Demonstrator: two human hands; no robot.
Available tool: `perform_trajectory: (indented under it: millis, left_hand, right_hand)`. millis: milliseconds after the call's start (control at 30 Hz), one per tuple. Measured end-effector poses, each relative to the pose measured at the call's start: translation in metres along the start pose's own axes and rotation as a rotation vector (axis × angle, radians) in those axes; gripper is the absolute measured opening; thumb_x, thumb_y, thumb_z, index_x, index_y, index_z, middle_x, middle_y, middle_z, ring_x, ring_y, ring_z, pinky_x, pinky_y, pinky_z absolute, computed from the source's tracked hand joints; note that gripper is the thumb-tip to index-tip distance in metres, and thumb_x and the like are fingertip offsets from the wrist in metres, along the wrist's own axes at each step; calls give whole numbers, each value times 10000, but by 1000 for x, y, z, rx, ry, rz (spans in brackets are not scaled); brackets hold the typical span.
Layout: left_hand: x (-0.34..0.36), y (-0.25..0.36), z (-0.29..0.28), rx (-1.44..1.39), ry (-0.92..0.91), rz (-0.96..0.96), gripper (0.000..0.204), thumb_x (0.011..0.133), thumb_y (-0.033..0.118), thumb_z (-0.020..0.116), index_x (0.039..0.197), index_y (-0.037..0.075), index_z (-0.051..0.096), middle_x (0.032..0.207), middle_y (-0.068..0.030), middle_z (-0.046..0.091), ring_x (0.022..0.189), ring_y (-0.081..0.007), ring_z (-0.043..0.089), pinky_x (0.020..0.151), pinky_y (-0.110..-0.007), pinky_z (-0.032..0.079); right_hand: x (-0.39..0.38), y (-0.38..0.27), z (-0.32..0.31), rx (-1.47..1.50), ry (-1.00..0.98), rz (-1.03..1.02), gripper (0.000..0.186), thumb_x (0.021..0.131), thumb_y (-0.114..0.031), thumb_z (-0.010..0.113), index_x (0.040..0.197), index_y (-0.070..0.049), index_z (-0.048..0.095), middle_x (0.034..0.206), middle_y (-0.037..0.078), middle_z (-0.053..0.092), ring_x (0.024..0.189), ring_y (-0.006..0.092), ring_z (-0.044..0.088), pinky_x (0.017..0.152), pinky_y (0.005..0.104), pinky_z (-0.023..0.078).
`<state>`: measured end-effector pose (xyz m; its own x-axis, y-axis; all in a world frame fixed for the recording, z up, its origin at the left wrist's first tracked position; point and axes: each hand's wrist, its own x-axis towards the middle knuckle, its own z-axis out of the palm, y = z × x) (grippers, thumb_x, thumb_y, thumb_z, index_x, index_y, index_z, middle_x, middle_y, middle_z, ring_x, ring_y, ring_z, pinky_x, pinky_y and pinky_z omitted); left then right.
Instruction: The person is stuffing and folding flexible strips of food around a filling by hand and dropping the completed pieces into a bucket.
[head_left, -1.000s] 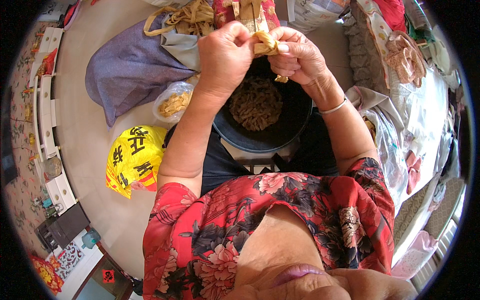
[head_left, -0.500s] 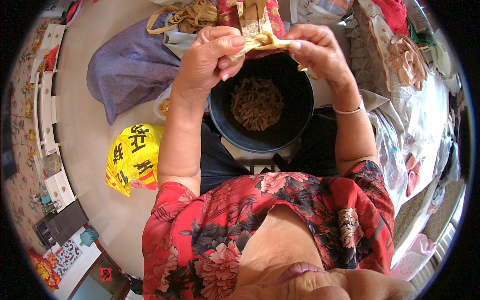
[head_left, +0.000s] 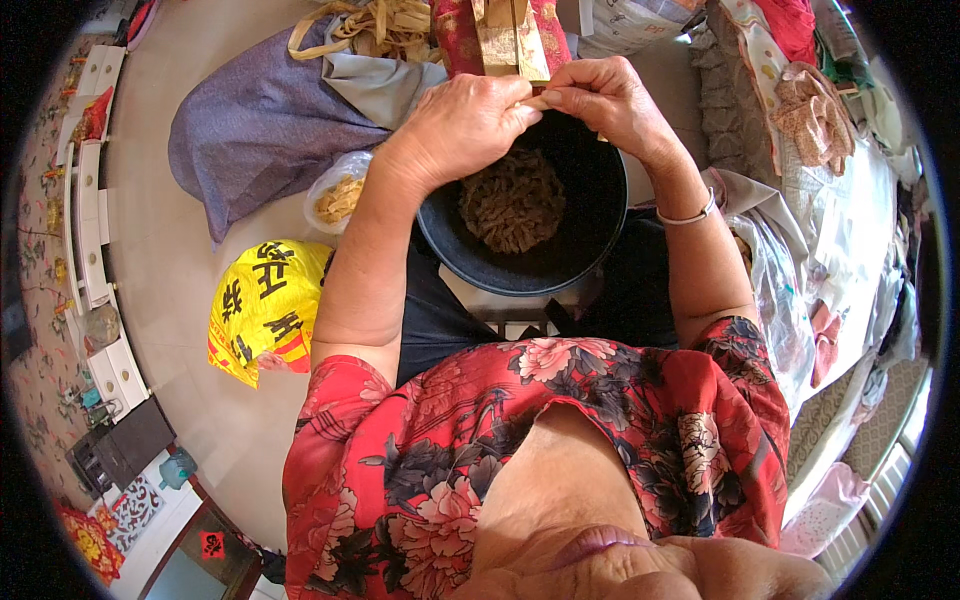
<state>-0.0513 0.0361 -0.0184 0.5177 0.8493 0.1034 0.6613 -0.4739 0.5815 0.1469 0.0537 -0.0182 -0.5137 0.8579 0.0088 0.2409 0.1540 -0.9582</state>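
Note:
Above the far rim of a black tub (head_left: 590, 255), my two hands meet with fingertips nearly touching. My left hand (head_left: 468, 122) is closed, its thumb pressed against the fingers on one end of a pale yellow strip (head_left: 541, 101). The other end is pinched between thumb and fingers of my right hand (head_left: 615, 108). Most of the strip is hidden by my fingers. Just beyond stands a slotted wooden block (head_left: 510, 50) on a red patterned cloth (head_left: 455, 45). Inside the tub lies a heap of small brown pieces (head_left: 512, 200).
At the far left, pale strips (head_left: 385, 32) lie on a blue-grey cloth bag (head_left: 265, 130). Nearer are a clear bag of yellowish pieces (head_left: 340, 200) and a yellow plastic bag (head_left: 265, 310). Clothes and clear plastic sheeting (head_left: 775, 300) are piled at right.
My hands have come closer together and slightly lower. The strip, knotted or folded and plainly visible before, is now mostly covered by my fingers. My left hand has turned knuckles-up.

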Motion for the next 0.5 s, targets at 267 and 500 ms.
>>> perform_trajectory:
  millis: [267, 500]
  left_hand:
    - [24, -40, -3, -253, -80, -176, 227, 873, 287, 533, 863, 64, 571, 637, -73, 566, 578, -202, 548, 545, -342, 445]
    - [61, -73, 14, 97, 294, -247, 295, 811, 424, 549, 949, 179, 635, 828, -132, 650, 806, -343, 620, 671, -444, 489]
  right_hand:
    - [24, 20, -17, -288, 235, -53, 206, 780, -203, 625, 794, 1, 649, 560, 87, 531, 544, 103, 489, 532, 301, 420]
    - [83, 56, -5, -467, 489, 1, 273, 778, -314, 629, 824, -49, 669, 690, 189, 608, 657, 316, 616, 625, 374, 481]
